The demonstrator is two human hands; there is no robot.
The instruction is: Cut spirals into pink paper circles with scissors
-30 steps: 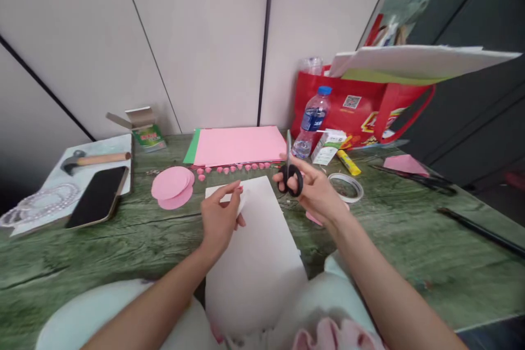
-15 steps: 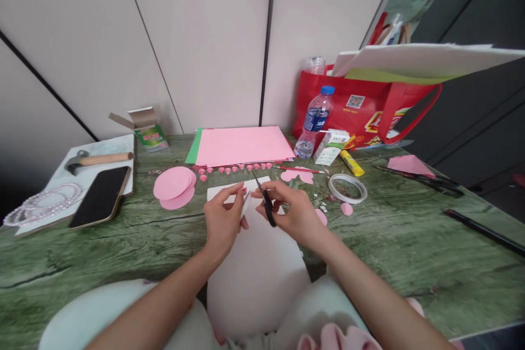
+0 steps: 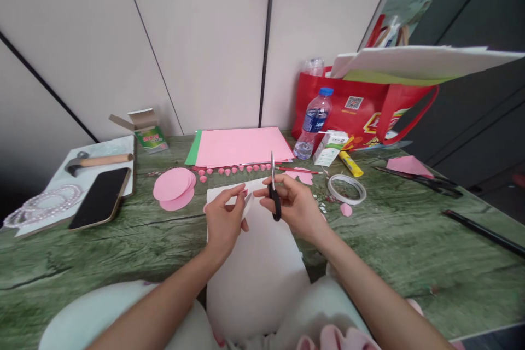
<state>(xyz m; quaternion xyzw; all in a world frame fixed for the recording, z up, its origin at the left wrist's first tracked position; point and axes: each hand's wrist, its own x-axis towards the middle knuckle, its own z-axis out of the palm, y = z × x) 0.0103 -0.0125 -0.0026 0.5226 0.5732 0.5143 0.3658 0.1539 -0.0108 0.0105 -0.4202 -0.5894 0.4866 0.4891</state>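
Observation:
My right hand [image 3: 293, 199] is closed round small black-handled scissors [image 3: 274, 197], their blades pointing up and away. In my left hand [image 3: 223, 213], thumb and fingers pinch a small pink paper piece [image 3: 245, 193] with a thin white strip [image 3: 248, 203] hanging from it. The right fingertips come close to that strip; whether they touch it I cannot tell. Below both hands lies a white sheet [image 3: 258, 262] across my lap and the table edge. A row of small pink rolled pieces [image 3: 241, 168] stands just beyond the hands.
Pink paper circles [image 3: 172, 184] lie left, near a phone [image 3: 100, 197] and a hammer [image 3: 102, 161]. Stacked coloured paper [image 3: 246, 146] is at the back. To the right are a water bottle [image 3: 315, 123], a tape roll [image 3: 346, 188], a glue stick [image 3: 350, 164] and a red bag [image 3: 369, 109].
The scissors have turned more upright and shifted slightly right, away from the left hand. My left hand keeps its pinch on the pink piece, almost unmoved.

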